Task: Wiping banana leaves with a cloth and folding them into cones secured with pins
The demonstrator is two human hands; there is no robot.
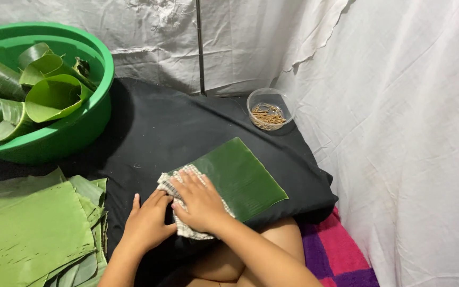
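A dark green rectangular banana leaf piece lies flat on a black cloth. My right hand presses a checked rag onto the leaf's near left corner, palm down with the fingers together over the rag. Just to its left, my left hand rests flat on the black cloth, fingers apart and holding nothing, its thumb side close to the rag.
A stack of cut banana leaves lies at the near left. A green basin with rolled leaf cones stands at the far left. A clear cup of thin wooden picks sits at the back. White sheeting hangs behind and to the right.
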